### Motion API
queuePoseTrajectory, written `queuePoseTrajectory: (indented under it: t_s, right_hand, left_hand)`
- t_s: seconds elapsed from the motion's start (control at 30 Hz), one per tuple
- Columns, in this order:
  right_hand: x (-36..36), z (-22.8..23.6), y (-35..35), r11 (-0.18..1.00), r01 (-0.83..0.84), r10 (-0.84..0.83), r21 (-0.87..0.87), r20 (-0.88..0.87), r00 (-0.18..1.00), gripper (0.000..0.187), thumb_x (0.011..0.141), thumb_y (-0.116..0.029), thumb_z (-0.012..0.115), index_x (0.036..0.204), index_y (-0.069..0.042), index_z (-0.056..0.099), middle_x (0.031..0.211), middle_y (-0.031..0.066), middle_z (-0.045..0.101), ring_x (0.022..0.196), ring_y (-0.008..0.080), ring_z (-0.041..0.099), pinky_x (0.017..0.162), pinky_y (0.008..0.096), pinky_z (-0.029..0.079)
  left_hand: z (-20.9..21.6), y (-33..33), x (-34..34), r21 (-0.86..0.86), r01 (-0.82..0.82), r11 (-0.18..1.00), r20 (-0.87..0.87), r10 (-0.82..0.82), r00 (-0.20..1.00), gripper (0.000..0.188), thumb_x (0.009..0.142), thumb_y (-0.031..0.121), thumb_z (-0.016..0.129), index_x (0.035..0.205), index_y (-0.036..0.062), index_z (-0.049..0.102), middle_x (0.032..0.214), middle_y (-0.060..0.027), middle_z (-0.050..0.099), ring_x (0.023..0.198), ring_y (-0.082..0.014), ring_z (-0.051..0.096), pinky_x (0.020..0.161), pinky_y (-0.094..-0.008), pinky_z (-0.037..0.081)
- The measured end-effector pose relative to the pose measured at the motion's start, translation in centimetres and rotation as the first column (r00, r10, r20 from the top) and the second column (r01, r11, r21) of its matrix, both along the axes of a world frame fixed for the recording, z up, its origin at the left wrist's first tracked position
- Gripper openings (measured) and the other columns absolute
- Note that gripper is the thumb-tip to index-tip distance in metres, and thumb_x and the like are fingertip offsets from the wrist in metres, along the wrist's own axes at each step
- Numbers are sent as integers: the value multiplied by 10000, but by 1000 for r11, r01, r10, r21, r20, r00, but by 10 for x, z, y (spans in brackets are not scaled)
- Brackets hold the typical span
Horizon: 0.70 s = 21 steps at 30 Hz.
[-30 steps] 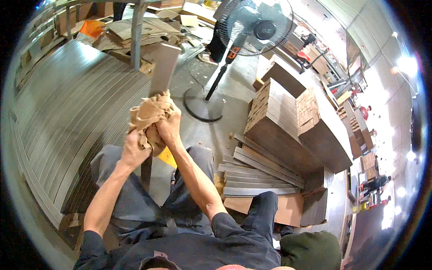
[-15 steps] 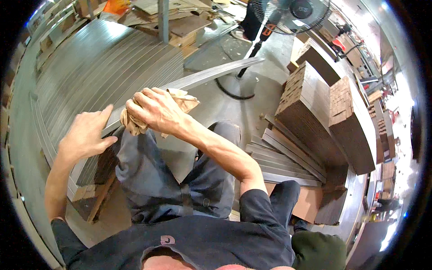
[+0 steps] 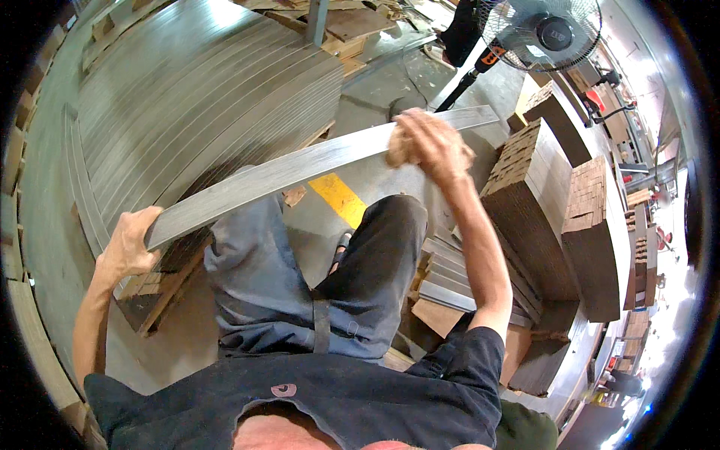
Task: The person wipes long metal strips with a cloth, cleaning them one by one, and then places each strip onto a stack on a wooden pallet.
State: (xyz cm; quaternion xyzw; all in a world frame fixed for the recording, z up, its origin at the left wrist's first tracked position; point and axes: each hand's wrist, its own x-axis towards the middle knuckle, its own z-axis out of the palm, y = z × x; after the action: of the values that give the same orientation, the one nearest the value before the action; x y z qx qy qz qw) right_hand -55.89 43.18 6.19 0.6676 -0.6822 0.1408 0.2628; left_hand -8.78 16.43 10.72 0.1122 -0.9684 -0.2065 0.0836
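A long grey wood-grain plank (image 3: 277, 166) lies across above my thighs, slanting from lower left up to the right. My left hand (image 3: 132, 241) is closed around its near left end. Toward the far right end, my right hand (image 3: 435, 146) presses a crumpled tan cloth (image 3: 403, 148) on the plank; the hand is somewhat blurred. Beyond my left hand, a wide stack of similar grey planks (image 3: 202, 90) fills the upper left.
A standing fan (image 3: 555, 34) is at the upper right. Tall stacks of brown-edged planks (image 3: 525, 187) stand to my right, with several loose planks (image 3: 450, 277) beside my leg. A metal post (image 3: 316, 22) rises behind the big stack. Yellow floor tape (image 3: 337, 199) shows between my knees.
My right hand has slid the cloth along the plank from near its left part to its far right part. My left hand, open before, now grips the left end.
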Motion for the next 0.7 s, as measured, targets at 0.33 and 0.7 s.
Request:
queuePoseTrajectory:
  t_s: [0.33,0.7]
  right_hand:
    - [-123,-25,79,835,551,-189,3,941,281,191,916,-238,590,951,-94,710,897,64,722,823,163,661,717,308,525]
    - [-52,-129,-50,993,81,-117,85,765,634,528,804,-314,694,1225,-8,606,1146,183,675,1033,296,649,894,410,501]
  left_hand:
    - [-40,35,107,3,-288,958,-107,286,952,467,554,46,707,1005,24,590,890,-188,635,798,-398,615,673,-407,483]
    - [-21,117,150,511,-734,448,-240,894,378,606,750,371,758,1173,-27,583,1024,-130,639,932,-196,586,808,-344,454]
